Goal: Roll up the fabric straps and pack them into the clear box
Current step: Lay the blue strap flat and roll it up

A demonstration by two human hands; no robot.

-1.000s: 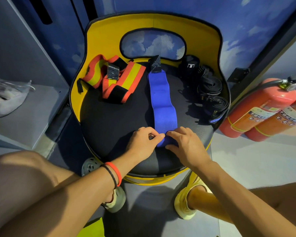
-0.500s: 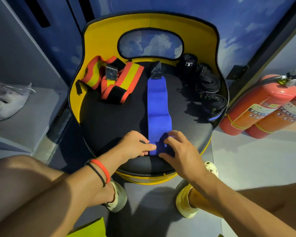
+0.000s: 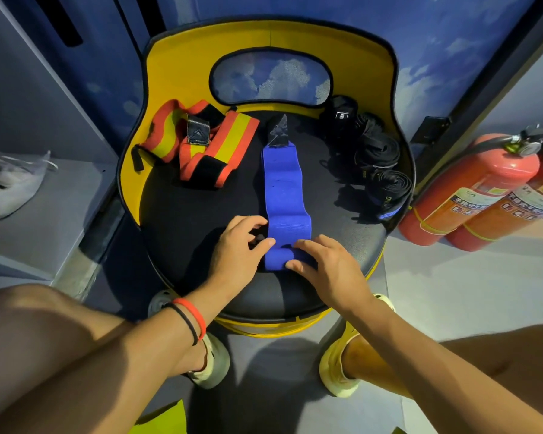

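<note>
My left hand (image 3: 237,249) and my right hand (image 3: 328,266) both pinch the rolled near end of the blue strap (image 3: 282,189) lying on the black seat (image 3: 185,214).

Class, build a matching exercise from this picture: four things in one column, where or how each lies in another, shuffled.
Things:
1 blue strap
2 orange and yellow strap
3 black straps
4 fire extinguishers

States:
a rolled up, right side of the seat
b on the floor, right of the chair
c loosely folded, back left of the seat
d flat down the middle, near end gripped by left hand and right hand

Pairs: 1-d; 2-c; 3-a; 4-b.
</note>
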